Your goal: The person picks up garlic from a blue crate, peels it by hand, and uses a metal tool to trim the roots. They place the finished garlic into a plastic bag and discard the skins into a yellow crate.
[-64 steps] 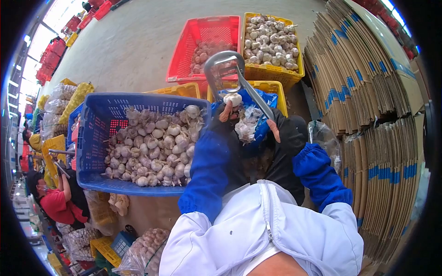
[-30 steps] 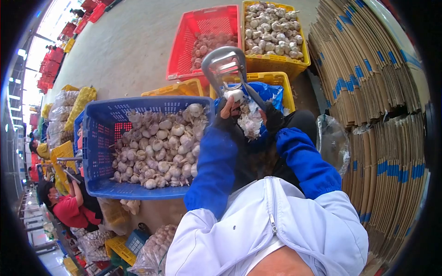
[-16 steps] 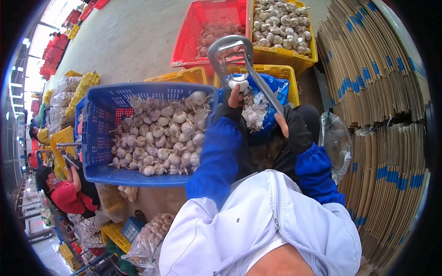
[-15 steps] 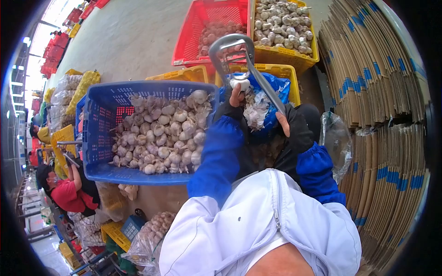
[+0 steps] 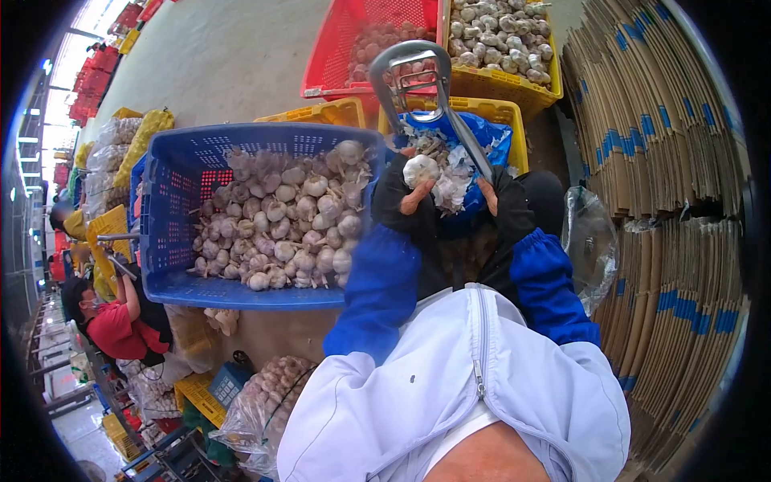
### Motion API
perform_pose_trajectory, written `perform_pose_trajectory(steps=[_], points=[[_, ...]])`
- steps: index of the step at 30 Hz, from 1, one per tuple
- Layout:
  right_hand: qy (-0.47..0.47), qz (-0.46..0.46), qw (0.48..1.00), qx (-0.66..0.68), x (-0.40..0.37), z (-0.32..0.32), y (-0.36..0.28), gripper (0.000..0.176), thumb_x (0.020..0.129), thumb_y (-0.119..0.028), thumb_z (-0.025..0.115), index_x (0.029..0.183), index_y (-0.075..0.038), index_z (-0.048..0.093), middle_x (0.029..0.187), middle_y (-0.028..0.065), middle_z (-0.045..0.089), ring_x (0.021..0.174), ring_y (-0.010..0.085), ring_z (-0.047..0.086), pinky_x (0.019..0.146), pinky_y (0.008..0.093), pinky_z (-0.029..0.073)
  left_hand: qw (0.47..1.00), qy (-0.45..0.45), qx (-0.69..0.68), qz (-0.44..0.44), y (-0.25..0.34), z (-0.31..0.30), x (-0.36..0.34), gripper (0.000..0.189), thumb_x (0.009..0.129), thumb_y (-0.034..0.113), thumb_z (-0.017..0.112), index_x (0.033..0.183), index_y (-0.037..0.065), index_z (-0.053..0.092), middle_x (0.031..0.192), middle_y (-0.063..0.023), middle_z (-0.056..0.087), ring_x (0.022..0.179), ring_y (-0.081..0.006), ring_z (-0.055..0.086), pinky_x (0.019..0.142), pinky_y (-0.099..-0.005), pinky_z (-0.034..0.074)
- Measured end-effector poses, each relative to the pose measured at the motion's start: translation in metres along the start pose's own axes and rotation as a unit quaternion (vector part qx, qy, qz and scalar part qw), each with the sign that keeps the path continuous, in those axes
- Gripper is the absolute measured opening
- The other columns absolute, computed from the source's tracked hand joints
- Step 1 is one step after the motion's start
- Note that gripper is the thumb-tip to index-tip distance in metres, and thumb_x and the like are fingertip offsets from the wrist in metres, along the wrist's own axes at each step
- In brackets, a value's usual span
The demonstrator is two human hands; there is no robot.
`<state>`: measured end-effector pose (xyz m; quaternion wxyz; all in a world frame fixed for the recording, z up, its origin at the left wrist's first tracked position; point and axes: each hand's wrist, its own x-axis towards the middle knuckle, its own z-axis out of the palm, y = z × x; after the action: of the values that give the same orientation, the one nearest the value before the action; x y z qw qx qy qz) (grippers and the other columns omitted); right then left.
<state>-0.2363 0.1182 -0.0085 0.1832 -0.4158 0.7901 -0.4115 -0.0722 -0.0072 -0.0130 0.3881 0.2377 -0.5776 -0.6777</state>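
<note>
In my left hand (image 5: 411, 198) is a whitish garlic bulb (image 5: 420, 170), gripped between thumb and fingers. My right hand (image 5: 496, 195) is closed around the lower end of a grey metal cutter (image 5: 469, 143), which has a wide looped frame at its far end. The bulb sits to the left of the cutter's handle, apart from it. Beneath both hands, garlic skins and trimmings (image 5: 456, 183) lie on a blue plastic bag (image 5: 499, 138) lining a yellow crate (image 5: 520, 132).
A blue crate (image 5: 241, 299) heaped with garlic bulbs stands at my left. Ahead are a red crate (image 5: 325, 56) and a yellow crate (image 5: 514, 87) holding more garlic. Stacks of flattened cardboard (image 5: 642, 120) line the right. A co-worker in red (image 5: 116, 329) is at far left.
My left hand has drawn the bulb down from the cutter's frame towards me, and more of the bulb shows. The cutter stays in my right hand, its looped end slightly farther away.
</note>
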Motion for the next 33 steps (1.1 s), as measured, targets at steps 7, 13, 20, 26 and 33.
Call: perform_pose_trajectory(steps=[7,13,20,26,33], points=[[-0.029,0.008,0.998,0.049,0.000,-0.010,-0.014,0.021,0.082,-0.025,0.054,0.084,-0.004,0.053,0.059,0.0069,0.050,0.053,0.0179,0.048,0.051,0.0321,0.039,0.942,0.016,-0.320,-0.102,-0.030,-0.011,0.007,0.041,0.084,0.030,0.047,0.115,0.002,0.041,0.100,-0.0127,0.054,0.087,-0.0230,0.054,0.075,-0.0324,0.044],[-0.036,-0.016,0.995,0.094,-0.006,-0.023,-0.026,0.020,0.083,-0.023,0.053,0.083,-0.003,0.053,0.062,0.0037,0.048,0.058,0.0132,0.043,0.056,0.0283,0.037,0.748,0.061,-0.612,-0.247,-0.045,-0.025,0.029,0.039,0.085,0.034,0.047,0.103,-0.001,0.047,0.094,-0.0183,0.054,0.090,-0.0293,0.053,0.086,-0.0424,0.041],[-0.060,0.021,0.991,0.114,-0.011,-0.036,-0.037,0.023,0.084,-0.025,0.052,0.090,-0.002,0.054,0.068,0.0037,0.052,0.062,0.0126,0.045,0.060,0.0273,0.039,0.860,-0.125,-0.444,-0.218,-0.028,-0.024,0.038,0.041,0.082,0.038,0.051,0.097,0.000,0.048,0.090,-0.0110,0.053,0.081,-0.0224,0.054,0.073,-0.0325,0.046],[-0.059,-0.029,0.993,0.101,-0.009,-0.036,-0.029,0.024,0.084,-0.025,0.052,0.090,-0.001,0.054,0.070,0.0021,0.053,0.063,0.0122,0.047,0.060,0.0266,0.040,0.882,-0.044,-0.418,-0.213,-0.030,-0.024,0.031,0.037,0.087,0.033,0.043,0.108,0.002,0.043,0.092,-0.0159,0.054,0.083,-0.0274,0.055,0.072,-0.0400,0.048],[-0.088,0.022,0.980,0.175,-0.010,-0.039,-0.037,0.017,0.084,-0.024,0.053,0.086,-0.008,0.053,0.055,-0.0036,0.041,0.044,0.0041,0.034,0.041,0.0204,0.029,0.831,0.049,-0.524,-0.179,-0.022,-0.015,0.027,0.038,0.085,0.041,0.042,0.094,0.005,0.051,0.079,-0.0111,0.057,0.073,-0.0260,0.057,0.062,-0.0375,0.049]])
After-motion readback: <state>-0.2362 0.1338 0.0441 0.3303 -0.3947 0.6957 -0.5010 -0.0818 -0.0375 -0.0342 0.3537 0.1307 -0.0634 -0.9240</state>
